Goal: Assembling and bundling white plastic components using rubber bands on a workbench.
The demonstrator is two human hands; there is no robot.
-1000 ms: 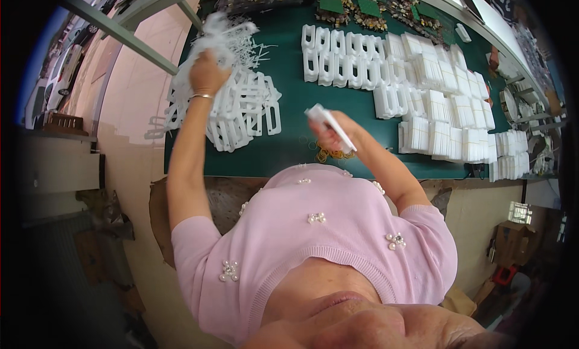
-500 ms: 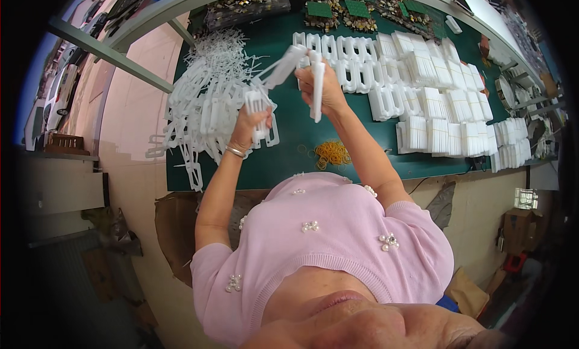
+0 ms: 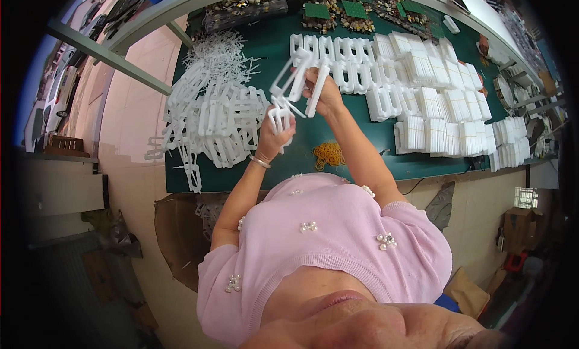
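My left hand (image 3: 274, 134) is closed around a few white plastic frames (image 3: 279, 120), long pieces with slots through them. Just above and to the right, my right hand (image 3: 325, 96) grips more white plastic frames (image 3: 317, 91); one slotted frame (image 3: 292, 78) slants out to the left from its fingers. Both bunches hang over the green table (image 3: 301, 129), close together, and I cannot tell whether they touch. Left of my hands spreads a loose heap of the same white frames (image 3: 223, 117). A small pile of yellow rubber bands (image 3: 329, 155) lies near the front edge.
Rubber-banded stacks of white frames (image 3: 434, 102) fill the right side of the table. Behind my hands stands a row of upright frames (image 3: 341, 47). Thin white plastic scraps (image 3: 220, 53) lie at the back left. Green boards (image 3: 316, 10) sit at the back under a metal shelf rail (image 3: 139, 23).
My left hand has moved right and slightly down, away from the heap, with frames in it. My right hand stays near the same place, and its frames have tilted.
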